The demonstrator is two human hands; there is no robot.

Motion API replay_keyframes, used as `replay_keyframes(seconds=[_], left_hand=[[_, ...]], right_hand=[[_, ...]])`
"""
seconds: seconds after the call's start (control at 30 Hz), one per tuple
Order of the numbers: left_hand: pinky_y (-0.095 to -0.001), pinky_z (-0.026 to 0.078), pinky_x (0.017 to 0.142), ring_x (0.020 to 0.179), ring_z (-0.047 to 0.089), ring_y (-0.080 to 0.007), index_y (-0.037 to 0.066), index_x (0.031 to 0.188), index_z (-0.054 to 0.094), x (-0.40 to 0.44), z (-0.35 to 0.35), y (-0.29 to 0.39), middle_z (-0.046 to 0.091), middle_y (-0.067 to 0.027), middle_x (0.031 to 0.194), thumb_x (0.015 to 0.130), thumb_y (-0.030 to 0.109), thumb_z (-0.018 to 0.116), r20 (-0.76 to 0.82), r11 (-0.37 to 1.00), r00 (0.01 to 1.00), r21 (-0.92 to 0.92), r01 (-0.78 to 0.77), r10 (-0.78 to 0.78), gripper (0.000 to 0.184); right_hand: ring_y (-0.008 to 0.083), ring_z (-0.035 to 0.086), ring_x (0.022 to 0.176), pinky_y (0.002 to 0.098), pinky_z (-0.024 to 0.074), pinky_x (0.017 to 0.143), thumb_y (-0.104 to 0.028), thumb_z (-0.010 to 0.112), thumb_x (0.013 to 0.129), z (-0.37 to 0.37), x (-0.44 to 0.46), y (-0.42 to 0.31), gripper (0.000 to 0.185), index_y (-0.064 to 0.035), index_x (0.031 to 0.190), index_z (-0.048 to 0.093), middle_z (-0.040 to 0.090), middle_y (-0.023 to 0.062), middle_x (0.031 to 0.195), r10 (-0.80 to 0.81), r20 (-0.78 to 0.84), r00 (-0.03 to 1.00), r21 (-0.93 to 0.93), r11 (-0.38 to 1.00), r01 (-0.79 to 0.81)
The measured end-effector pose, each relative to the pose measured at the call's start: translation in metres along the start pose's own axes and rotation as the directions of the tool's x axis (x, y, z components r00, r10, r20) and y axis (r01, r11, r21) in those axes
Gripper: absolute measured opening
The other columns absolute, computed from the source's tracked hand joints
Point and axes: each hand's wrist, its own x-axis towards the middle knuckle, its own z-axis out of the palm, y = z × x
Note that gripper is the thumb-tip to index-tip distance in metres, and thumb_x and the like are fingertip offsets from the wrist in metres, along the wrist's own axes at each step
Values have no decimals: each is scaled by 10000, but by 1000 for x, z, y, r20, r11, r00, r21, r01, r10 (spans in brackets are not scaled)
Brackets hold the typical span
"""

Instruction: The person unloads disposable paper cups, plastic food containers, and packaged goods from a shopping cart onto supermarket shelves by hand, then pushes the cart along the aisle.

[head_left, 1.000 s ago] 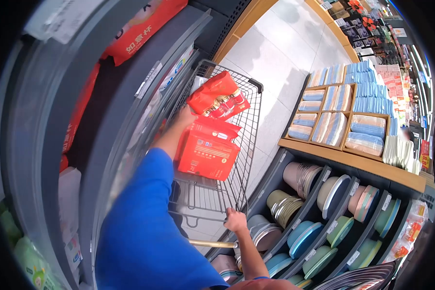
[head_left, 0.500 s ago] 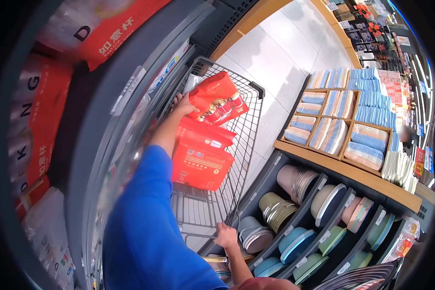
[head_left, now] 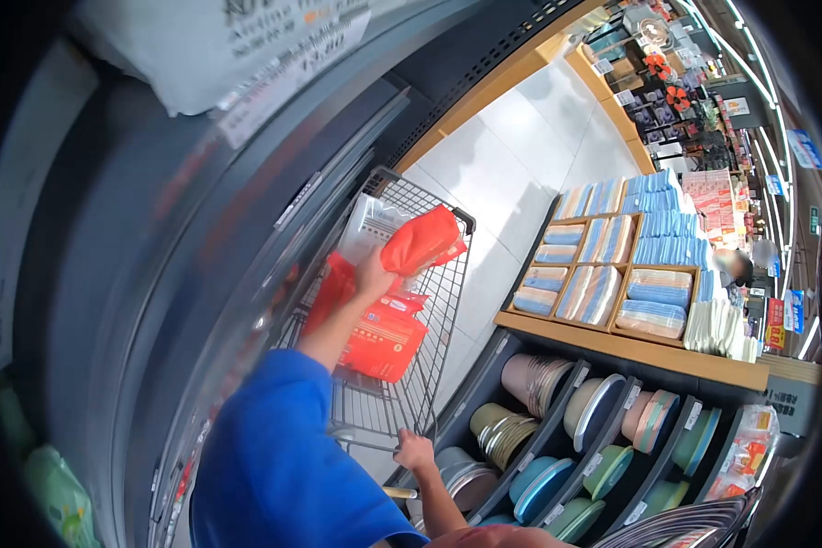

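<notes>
Cart [head_left: 417,365]: metal wire. Red bags [head_left: 384,342]: smooth plastic look, slight sheen. Floor tiles [head_left: 511,146]: glossy (lights reflect). Ledge [head_left: 630,350]: wood look, smooth.

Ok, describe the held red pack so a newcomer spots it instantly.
Find the wire cart beside the wood-edged shelf. Toward its far end, the left hand holds the red pack. Only it is held; the other red packs lie nearer the person.

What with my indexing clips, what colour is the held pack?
Red where visible; the head view shows the pack best.
</notes>
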Motion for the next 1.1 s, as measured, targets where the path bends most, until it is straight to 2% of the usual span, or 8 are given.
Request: replay_keyframes(seconds=[0.23,0.33,0.5,0.6,0.7,0.83,0.93,1.1], left_hand=[[-479,519,962,1128,652,-318,15,1309,553,-106,-94,13,662,-169,1250,768,118,734,386,402,919,-831,386,-86,580],[-502,490,1019,1188,617,-342,27,1360,531,-145,-124,-10,618,-189,1326,827,199,692,682,21,730,-730,683,-49,583],[-519,461,1045,1236,579,-320,65,1392,509,-242,-187,5,605,-134,1344,862,254,706,712,-134,701,-693,708,26,596],[-515,458,1052,1255,573,-312,67,1407,499,-270,-194,-7,599,-137,1361,860,241,720,702,-63,706,-703,708,91,615],[-493,443,1094,1269,576,-309,48,1409,495,-283,-192,-8,589,-161,1386,883,221,699,718,58,689,-696,716,101,590],[-466,449,1104,1283,565,-303,19,1420,467,-296,-186,29,568,-166,1404,880,222,710,709,242,680,-704,668,187,626],[-421,492,1038,1239,586,-252,51,1451,439,-317,-180,83,572,-125,1374,849,175,749,503,327,820,-850,412,275,688],[-403,452,1059,1322,504,-232,31,1496,366,-334,-177,129,497,-115,1442,841,115,740,278,577,747,-800,-168,604,759]], right_hand=[[419,659,1039,495,536,893,-144,569,713,-7,6,-2,418,-41,1118,587,687,213,1124,-9,-15,1000,20,1000,10],[396,674,1056,483,554,908,-150,547,749,0,21,5,472,-50,1207,599,699,205,1116,-22,19,1000,-52,998,23],[379,657,1099,490,534,912,-311,792,717,10,53,39,580,-39,1192,599,692,214,1140,-34,144,989,-73,996,45],[395,648,1112,492,522,937,-358,860,685,-40,36,9,711,-59,1270,590,689,192,1167,77,211,974,-109,993,-55],[320,648,1114,457,487,986,-284,871,717,-97,-27,-51,712,-25,1306,568,672,142,1204,-203,-340,918,186,943,277],[207,590,1163,397,463,1002,-161,823,783,-120,-79,-95,608,22,1294,549,621,128,1245,-98,-567,818,758,326,565],[212,603,1174,381,463,1033,-94,661,927,-112,-91,-131,425,11,1314,519,612,122,1289,267,-699,663,584,-321,745],[264,600,1225,447,465,1075,-291,548,1014,-129,-118,-109,442,-7,1351,518,622,130,1315,336,-711,618,395,-538,745]])
